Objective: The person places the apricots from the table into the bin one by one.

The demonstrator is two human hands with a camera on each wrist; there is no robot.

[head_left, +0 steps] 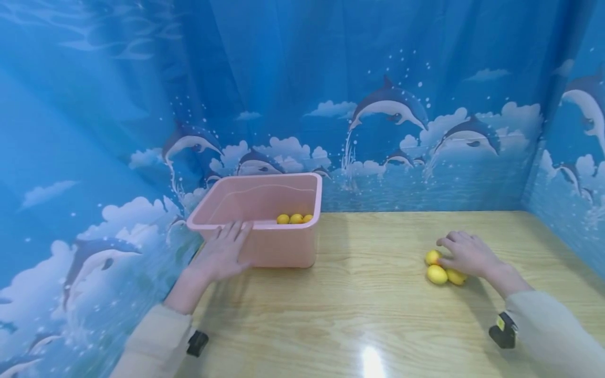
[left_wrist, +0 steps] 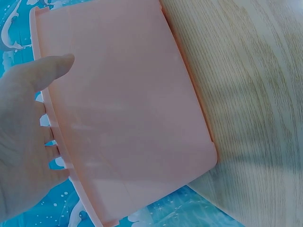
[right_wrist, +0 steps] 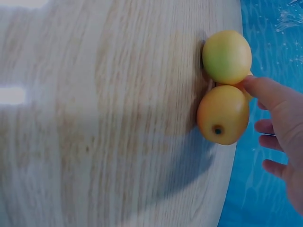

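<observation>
My left hand [head_left: 222, 254] holds the near rim of a pink plastic bin [head_left: 283, 247]. In the left wrist view the thumb lies along the outer wall, and the fingers pass behind the rim, their tips hidden. Some small yellow fruits [head_left: 296, 219] lie inside the bin. Over a cluster of smooth yellow fruits [head_left: 437, 274] on the right is my right hand [head_left: 468, 255]. Its thumb reaches in among them, while the other fingers are spread apart. The right wrist view shows a green-tinged fruit [right_wrist: 227, 56] beside one with a dark spot [right_wrist: 222, 115]; another is mostly hidden behind them.
Both hands are over a light wood-grain table [head_left: 354, 304]. A blue dolphin-print curtain [head_left: 293, 89] hangs behind it and along both sides. The bin stands at the table's back left, close to the curtain.
</observation>
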